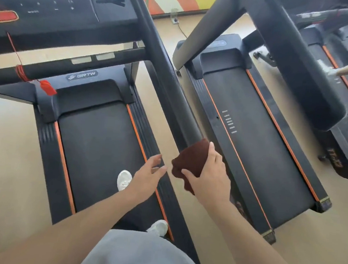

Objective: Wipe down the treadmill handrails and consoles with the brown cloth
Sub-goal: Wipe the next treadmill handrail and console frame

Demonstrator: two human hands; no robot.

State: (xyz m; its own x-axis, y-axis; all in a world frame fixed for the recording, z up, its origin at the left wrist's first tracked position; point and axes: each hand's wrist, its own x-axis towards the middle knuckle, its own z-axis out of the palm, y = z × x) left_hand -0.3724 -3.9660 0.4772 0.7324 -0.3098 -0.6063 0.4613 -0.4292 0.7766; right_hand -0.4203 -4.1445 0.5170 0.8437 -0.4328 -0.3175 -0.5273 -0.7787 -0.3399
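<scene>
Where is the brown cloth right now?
The brown cloth is in the right hand, wrapped over the near end of the handrail, lower middle of the head view; the left hand is beside it.

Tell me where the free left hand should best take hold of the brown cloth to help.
Probably the loose lower corner of the brown cloth, coming from the left. The right hand already wraps the cloth over the handrail end from the right, and that corner hangs free toward the open left hand.
</scene>
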